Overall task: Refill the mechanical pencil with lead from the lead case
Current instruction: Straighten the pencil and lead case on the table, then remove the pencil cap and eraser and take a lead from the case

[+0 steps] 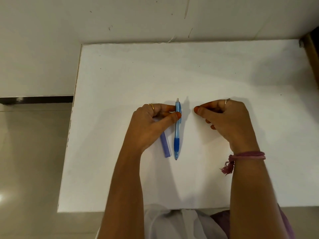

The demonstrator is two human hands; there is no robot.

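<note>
A blue translucent mechanical pencil (177, 133) lies on the white table (120, 80), tip toward me and white eraser end pointing away. My left hand (151, 125) pinches its upper barrel between thumb and forefinger. A purple translucent lead case (165, 145) lies just left of the pencil, its far half hidden under my left hand. My right hand (226, 118) hovers to the right of the pencil with fingers curled in and thumb tip meeting forefinger; nothing shows in it.
The table's left edge (69, 135) drops to a tiled floor. A wall rises behind the far edge. A brown wooden piece (310, 47) stands at the far right corner. Bare tabletop surrounds both hands.
</note>
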